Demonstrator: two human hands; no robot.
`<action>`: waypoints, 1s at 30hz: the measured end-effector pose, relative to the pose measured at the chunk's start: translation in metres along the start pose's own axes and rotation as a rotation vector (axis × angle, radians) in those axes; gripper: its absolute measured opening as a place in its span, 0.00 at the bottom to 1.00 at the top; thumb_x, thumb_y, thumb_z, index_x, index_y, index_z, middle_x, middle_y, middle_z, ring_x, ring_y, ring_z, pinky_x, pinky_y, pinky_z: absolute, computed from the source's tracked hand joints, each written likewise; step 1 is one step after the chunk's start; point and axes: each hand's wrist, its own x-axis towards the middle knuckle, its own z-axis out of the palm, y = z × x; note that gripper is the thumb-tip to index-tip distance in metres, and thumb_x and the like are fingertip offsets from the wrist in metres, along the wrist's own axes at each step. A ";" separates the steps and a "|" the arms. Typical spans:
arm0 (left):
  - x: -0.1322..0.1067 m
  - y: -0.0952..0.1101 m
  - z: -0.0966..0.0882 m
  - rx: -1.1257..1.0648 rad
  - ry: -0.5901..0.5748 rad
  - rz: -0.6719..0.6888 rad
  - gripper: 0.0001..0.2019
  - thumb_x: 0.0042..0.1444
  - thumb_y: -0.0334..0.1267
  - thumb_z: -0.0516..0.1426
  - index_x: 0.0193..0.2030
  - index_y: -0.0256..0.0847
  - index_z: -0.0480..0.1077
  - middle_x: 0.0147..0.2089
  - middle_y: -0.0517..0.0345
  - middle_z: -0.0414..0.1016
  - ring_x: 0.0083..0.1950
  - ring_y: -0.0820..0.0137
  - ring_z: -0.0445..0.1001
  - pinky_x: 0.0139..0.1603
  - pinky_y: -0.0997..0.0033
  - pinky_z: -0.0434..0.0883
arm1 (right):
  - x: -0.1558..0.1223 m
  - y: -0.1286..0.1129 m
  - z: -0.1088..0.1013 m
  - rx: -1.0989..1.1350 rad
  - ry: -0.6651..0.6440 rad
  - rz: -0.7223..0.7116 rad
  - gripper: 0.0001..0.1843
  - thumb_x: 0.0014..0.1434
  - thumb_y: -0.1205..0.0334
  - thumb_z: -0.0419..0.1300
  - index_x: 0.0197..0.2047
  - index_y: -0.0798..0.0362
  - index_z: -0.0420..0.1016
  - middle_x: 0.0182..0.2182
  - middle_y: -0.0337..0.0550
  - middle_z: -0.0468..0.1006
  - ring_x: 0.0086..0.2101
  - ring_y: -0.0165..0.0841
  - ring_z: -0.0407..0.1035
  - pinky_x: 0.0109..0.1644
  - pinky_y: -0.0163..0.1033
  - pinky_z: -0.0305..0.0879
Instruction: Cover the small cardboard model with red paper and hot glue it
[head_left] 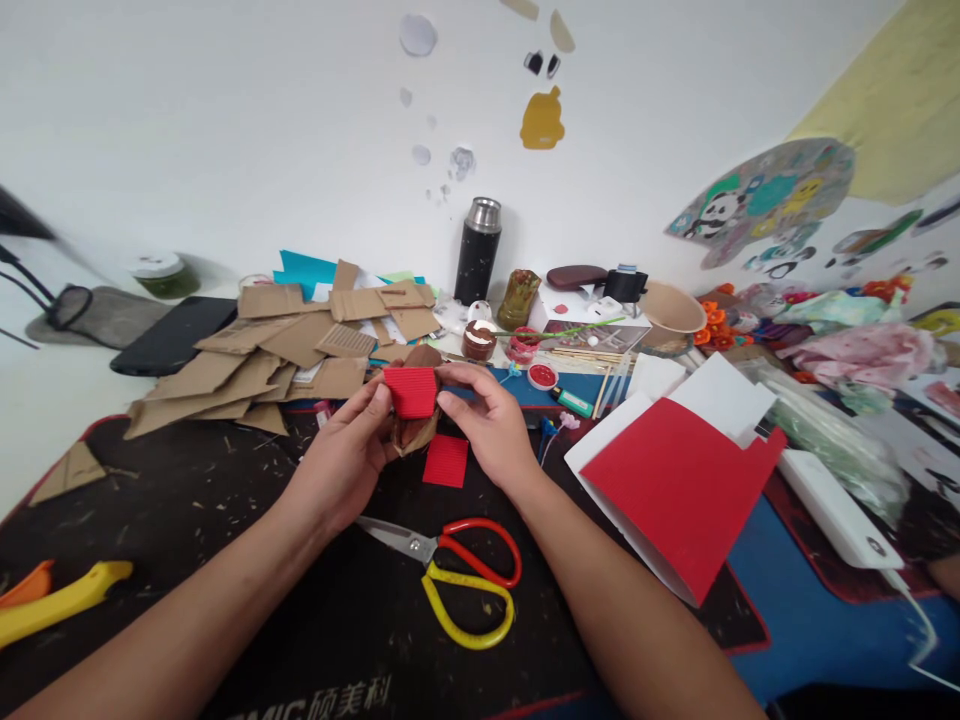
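My left hand (346, 455) and my right hand (486, 425) meet above the dark mat (225, 500). Together they hold a small brown cardboard piece (415, 428) with a red corrugated paper rectangle (410, 392) pressed on its front. Both hands have their fingers pinched on it. A second small red corrugated square (445, 461) lies on the mat just below the hands. Scissors (457, 570) with one red and one yellow handle lie in front of them, between my forearms.
A large red corrugated sheet (679, 490) on white card lies at the right. A pile of cardboard scraps (285, 350) sits behind on the left. A black flask (478, 250), jars and a bowl (673, 310) stand at the back. A yellow cutter (60, 600) lies at the left.
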 end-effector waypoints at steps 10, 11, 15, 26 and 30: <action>-0.001 0.001 0.004 -0.027 0.016 0.000 0.15 0.65 0.46 0.75 0.55 0.44 0.86 0.58 0.48 0.90 0.55 0.58 0.88 0.50 0.63 0.88 | -0.001 0.001 0.002 0.002 0.009 0.002 0.14 0.68 0.50 0.74 0.55 0.41 0.89 0.59 0.45 0.86 0.62 0.44 0.80 0.68 0.51 0.80; -0.001 0.002 0.004 -0.026 0.020 -0.006 0.16 0.65 0.46 0.75 0.55 0.44 0.86 0.58 0.48 0.90 0.55 0.58 0.88 0.50 0.63 0.88 | -0.001 0.001 0.002 -0.001 0.007 0.002 0.14 0.68 0.49 0.74 0.55 0.41 0.89 0.59 0.45 0.86 0.62 0.44 0.79 0.68 0.51 0.80; 0.000 0.003 0.003 -0.021 0.030 -0.028 0.14 0.66 0.44 0.75 0.55 0.45 0.86 0.58 0.50 0.91 0.54 0.59 0.89 0.50 0.63 0.89 | -0.002 0.001 0.003 -0.006 0.008 0.009 0.15 0.69 0.47 0.73 0.56 0.41 0.88 0.61 0.45 0.85 0.64 0.45 0.79 0.68 0.50 0.80; -0.001 0.003 0.002 -0.057 0.002 -0.040 0.13 0.66 0.44 0.75 0.54 0.46 0.86 0.57 0.53 0.91 0.52 0.61 0.89 0.49 0.66 0.89 | -0.001 0.001 0.004 0.010 0.011 0.008 0.15 0.69 0.47 0.74 0.55 0.41 0.88 0.61 0.45 0.85 0.62 0.44 0.79 0.68 0.50 0.79; -0.001 0.003 0.001 -0.077 0.000 -0.052 0.14 0.65 0.44 0.76 0.54 0.46 0.86 0.57 0.52 0.91 0.51 0.61 0.89 0.46 0.67 0.89 | -0.001 0.001 0.003 0.014 0.013 -0.006 0.13 0.69 0.49 0.74 0.54 0.41 0.89 0.60 0.45 0.85 0.62 0.43 0.79 0.68 0.50 0.79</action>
